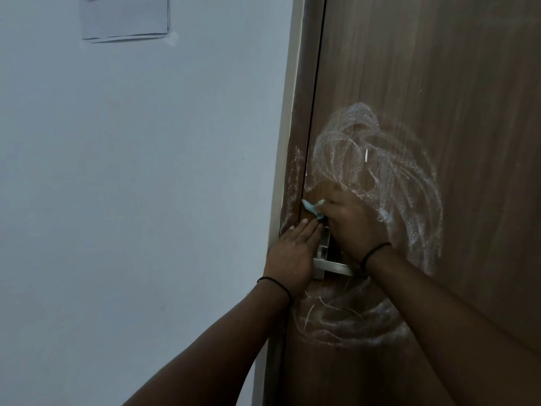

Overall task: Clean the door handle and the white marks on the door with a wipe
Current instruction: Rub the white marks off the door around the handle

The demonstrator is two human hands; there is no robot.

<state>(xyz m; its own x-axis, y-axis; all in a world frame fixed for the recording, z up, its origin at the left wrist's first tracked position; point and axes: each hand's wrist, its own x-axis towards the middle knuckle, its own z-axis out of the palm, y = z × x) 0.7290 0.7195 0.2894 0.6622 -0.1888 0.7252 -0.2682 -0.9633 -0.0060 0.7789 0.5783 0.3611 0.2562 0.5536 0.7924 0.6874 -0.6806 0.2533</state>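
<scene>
A brown wooden door [439, 83] carries broad white chalky marks [380, 171] above its metal lever handle [333, 269], and more white marks [345, 320] below it. My right hand [351, 227] grips a crumpled light-blue wipe [401, 208] against the door just above the handle plate, near the door's left edge. My left hand [292, 253] lies flat with straight fingers on the door edge and frame, beside the handle plate. The handle is partly hidden by both hands.
A pale wall [131, 171] fills the left side, with a paper sheet [126, 16] taped near the top. The door frame [288, 142] runs down between wall and door and bears faint white smears [292, 183].
</scene>
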